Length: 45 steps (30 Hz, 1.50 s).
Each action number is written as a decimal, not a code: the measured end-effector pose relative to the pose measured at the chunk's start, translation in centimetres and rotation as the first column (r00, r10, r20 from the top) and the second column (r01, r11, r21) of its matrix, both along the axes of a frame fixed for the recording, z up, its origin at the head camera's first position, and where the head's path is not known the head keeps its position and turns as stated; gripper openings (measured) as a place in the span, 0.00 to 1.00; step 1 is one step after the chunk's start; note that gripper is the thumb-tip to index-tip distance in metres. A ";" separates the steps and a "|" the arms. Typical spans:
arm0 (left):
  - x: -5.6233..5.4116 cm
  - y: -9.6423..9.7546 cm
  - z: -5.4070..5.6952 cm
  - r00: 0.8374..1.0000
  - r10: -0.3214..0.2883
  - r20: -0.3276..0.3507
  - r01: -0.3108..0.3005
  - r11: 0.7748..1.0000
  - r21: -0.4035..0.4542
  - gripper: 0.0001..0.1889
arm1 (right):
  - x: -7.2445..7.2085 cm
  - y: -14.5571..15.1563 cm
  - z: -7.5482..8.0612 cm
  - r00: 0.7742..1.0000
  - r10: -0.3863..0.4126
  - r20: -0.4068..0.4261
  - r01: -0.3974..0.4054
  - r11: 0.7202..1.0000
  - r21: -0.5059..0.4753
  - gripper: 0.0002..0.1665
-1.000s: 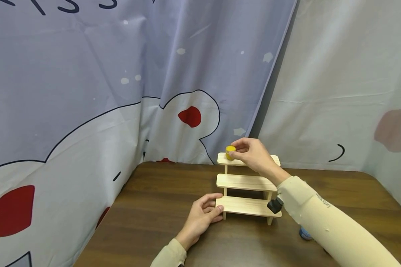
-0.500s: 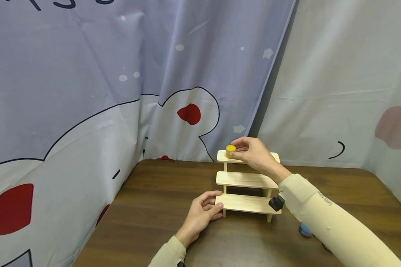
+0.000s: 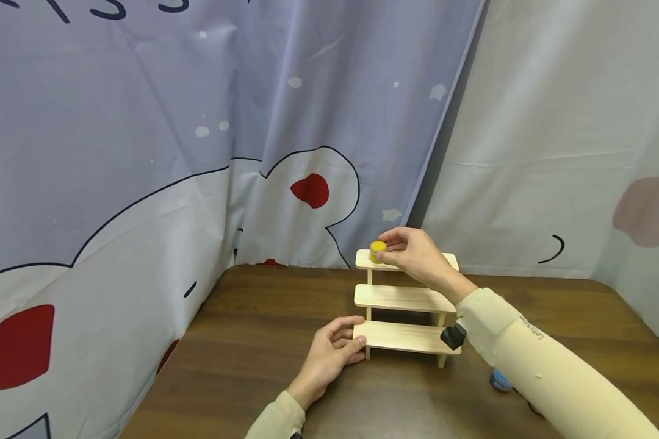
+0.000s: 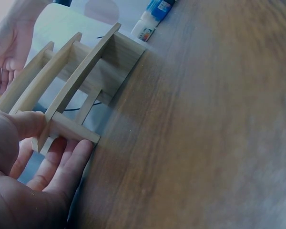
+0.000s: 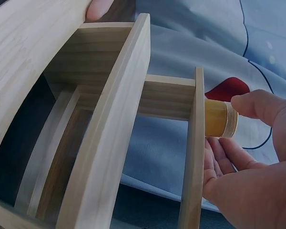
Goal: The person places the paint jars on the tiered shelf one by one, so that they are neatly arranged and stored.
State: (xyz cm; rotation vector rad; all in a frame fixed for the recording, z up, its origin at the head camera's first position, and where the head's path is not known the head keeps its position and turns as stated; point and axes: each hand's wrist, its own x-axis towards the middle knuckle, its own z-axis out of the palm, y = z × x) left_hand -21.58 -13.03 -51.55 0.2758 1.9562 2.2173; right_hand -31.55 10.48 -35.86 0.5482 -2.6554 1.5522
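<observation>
A small yellow jar stands at the left end of the top tier of a three-tier wooden shelf. My right hand pinches it; in the right wrist view the thumb lies on the ribbed lid of the jar and the fingers are on its other side. The jar's base meets the top board there. With my left hand I grip the left end of the bottom tier, thumb on the board's edge and fingers against the side support, as the left wrist view shows.
A blue-lidded jar sits on the brown table, right of the shelf, partly behind my right sleeve. Printed curtains hang behind the table. The left wrist view shows a white container beside a blue one.
Both hands keep their places on the yellow jar and the shelf. The head view shifts only slightly.
</observation>
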 end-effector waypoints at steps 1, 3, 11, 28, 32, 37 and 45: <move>0.0 0.0 0.0 1.000 -0.001 -0.001 0.001 1.000 0.000 0.23 | 0.0 0.0 0.0 1.000 0.000 -0.001 0.000 1.000 -0.001 0.29; 0.0 0.1 0.0 1.000 -0.001 -0.001 0.001 1.000 0.000 0.23 | 0.0 0.1 0.0 1.000 -0.002 -0.002 0.002 1.000 -0.009 0.30; 0.0 0.1 -0.1 1.000 -0.002 -0.002 0.002 1.000 0.006 0.23 | 0.0 0.6 0.4 0.999 -0.021 -0.027 0.020 0.998 -0.063 0.28; -0.1 -0.1 -0.2 1.000 -0.015 -0.010 0.015 1.000 -0.003 0.25 | 1.5 4.1 2.9 0.995 -0.081 -0.066 0.075 0.993 -0.091 0.28; 0.0 -0.4 -0.1 1.000 -0.009 -0.010 0.009 1.000 -0.012 0.25 | 1.9 5.4 3.5 0.993 -0.093 -0.075 0.086 0.992 -0.087 0.30; 0.0 -0.5 0.0 1.000 -0.009 -0.013 0.008 1.000 -0.022 0.25 | 2.3 7.3 4.1 0.987 -0.126 -0.098 0.119 0.990 -0.079 0.29; 0.0 -0.2 -0.1 1.000 -0.019 -0.007 0.019 1.000 -0.014 0.25 | 2.9 10.9 4.4 0.978 -0.180 -0.108 0.171 0.981 -0.088 0.30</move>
